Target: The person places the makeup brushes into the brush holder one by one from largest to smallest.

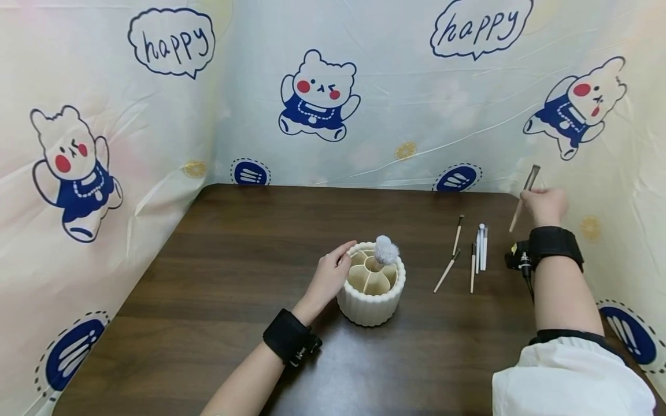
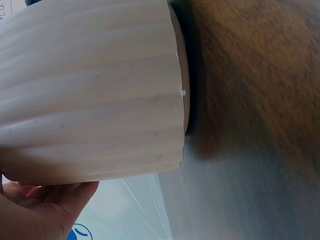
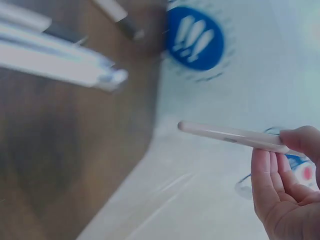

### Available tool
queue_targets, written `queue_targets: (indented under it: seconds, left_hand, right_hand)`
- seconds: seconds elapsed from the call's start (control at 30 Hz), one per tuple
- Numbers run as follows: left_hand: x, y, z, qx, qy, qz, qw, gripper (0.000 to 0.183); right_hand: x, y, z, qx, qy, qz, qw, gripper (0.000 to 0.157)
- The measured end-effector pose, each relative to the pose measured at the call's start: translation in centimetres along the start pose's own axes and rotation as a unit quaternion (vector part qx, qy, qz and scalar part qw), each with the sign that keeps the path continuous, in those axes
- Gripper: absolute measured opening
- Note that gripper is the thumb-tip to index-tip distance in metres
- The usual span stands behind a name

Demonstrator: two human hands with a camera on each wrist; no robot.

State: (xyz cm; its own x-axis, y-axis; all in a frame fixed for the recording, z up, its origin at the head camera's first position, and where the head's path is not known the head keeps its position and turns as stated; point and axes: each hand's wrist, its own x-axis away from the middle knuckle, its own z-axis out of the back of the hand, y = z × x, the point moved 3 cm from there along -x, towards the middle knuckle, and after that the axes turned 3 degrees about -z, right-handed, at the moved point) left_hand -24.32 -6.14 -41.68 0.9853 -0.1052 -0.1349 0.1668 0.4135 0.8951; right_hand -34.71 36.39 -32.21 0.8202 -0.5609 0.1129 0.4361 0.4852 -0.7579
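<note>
A cream, ribbed round brush holder [image 1: 369, 309] with several petal-shaped compartments stands upright on the table. My left hand [image 1: 330, 274] grips its left rim; in the left wrist view the holder's ribbed wall [image 2: 95, 95] fills much of the picture. A grey fluffy pompom [image 1: 386, 250] rises from a rear compartment, its stem hidden. Over the table's far right corner, my right hand [image 1: 546, 205] pinches a makeup brush [image 1: 515, 216], tilted, with its dark end up. The right wrist view shows the pale handle [image 3: 220, 132] between thumb and fingertips.
Right of the holder lie several thin brushes [image 1: 446, 271] with pale handles and dark tips. Beside them are white-and-grey pens [image 1: 484, 248]. A printed cloth [image 1: 395, 115] hangs round the back and sides of the dark wooden table [image 1: 234, 242].
</note>
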Motion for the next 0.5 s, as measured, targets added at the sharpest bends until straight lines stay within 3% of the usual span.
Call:
queue_targets:
  seconds: [0.17, 0.27, 0.5]
  left_hand:
    - [-0.1, 0.0, 0.0, 0.002, 0.001, -0.001, 1.0, 0.042]
    - [-0.1, -0.1, 0.0, 0.003, 0.002, -0.001, 1.0, 0.042]
    - [-0.1, -0.1, -0.1, 0.002, 0.003, -0.002, 1.0, 0.042]
  right_hand:
    - [1.1, -2.8, 0.4, -0.117, 0.01, 0.046, 0.992, 0.001]
    - [2.0, -4.3, 0.5, -0.164, 0.0, 0.082, 0.983, 0.005]
    - [5.1, -6.7, 0.0, -0.276, -0.077, 0.128, 0.949, 0.01]
